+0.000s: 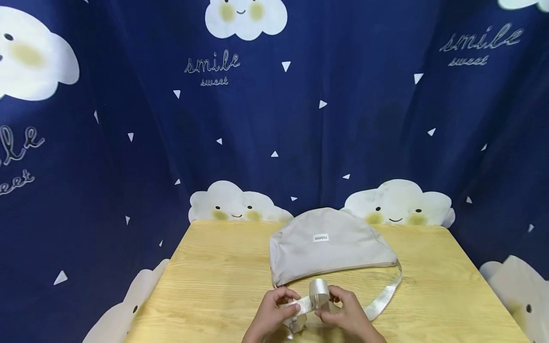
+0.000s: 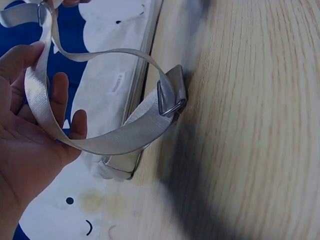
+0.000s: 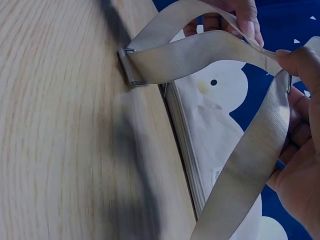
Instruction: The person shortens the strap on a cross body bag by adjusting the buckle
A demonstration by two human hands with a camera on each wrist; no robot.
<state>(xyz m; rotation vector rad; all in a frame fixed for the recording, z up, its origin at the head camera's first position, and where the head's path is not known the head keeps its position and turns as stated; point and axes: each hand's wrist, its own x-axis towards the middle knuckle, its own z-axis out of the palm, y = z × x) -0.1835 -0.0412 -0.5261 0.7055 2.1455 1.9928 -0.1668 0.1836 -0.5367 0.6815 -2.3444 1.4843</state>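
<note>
A light beige shoulder bag (image 1: 339, 250) lies on the table, a small label on its front. Its shiny webbing strap (image 1: 381, 302) runs from the right end round to both hands. My left hand (image 1: 274, 312) pinches a length of strap between thumb and fingers; in the left wrist view the strap loops down to a metal ring (image 2: 170, 107) on a short tab. The right hand (image 1: 345, 312) grips the strap beside a metal slider (image 3: 289, 83), with a loop standing up between the hands. Part of the slider is hidden by the fingers.
The wooden table (image 1: 214, 267) reaches back to a dark blue curtain (image 1: 257, 119) printed with clouds and small triangles. The curtain also hangs along the table's left and right sides. Behind the hands, the bag occupies the table's back middle.
</note>
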